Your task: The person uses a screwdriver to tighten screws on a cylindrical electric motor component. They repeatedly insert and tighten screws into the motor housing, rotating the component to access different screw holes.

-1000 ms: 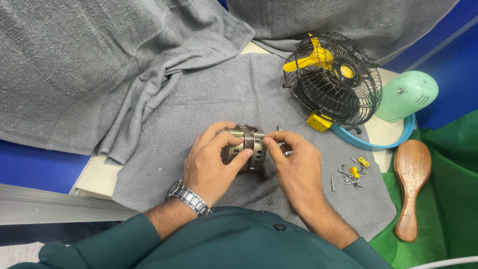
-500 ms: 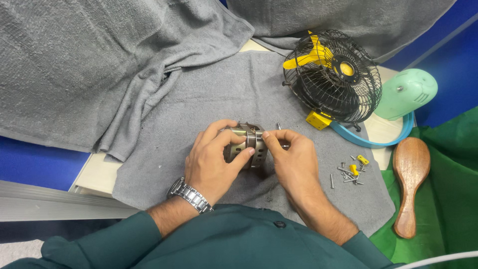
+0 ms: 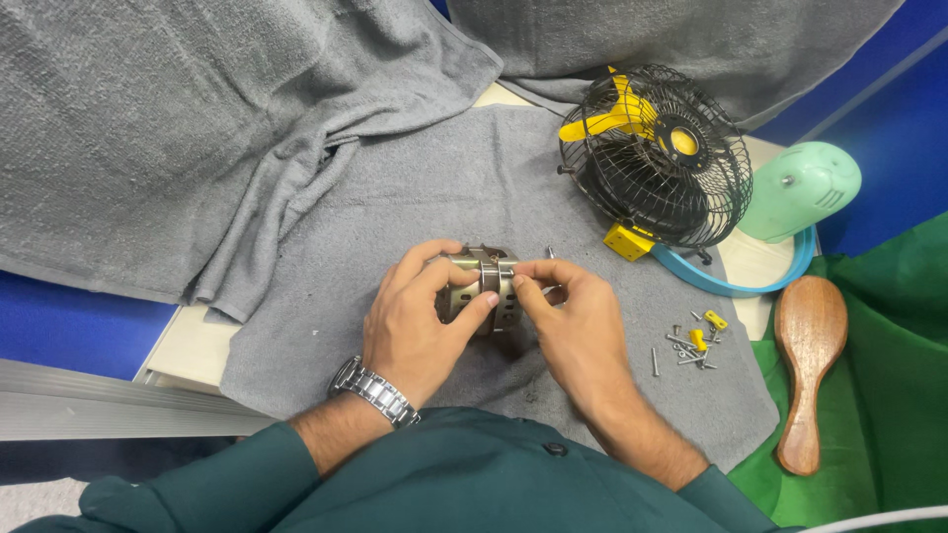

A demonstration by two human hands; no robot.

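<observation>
centrally, both hands hold a round, perforated metal motor housing [image 3: 481,288] just above the grey towel [image 3: 395,207] spread over the surface. left hand [image 3: 415,321] has its fingers clamped round the housing's near and left side; right hand [image 3: 573,326] pinches the right edge with thumb and forefinger together. the housing's axis runs roughly left to right. no containers are in view; loose screws and yellow clips [image 3: 691,341] lie bare on the towel, near a wooden brush [image 3: 808,365] and a black wire-caged fan with yellow blades [image 3: 657,158].
</observation>
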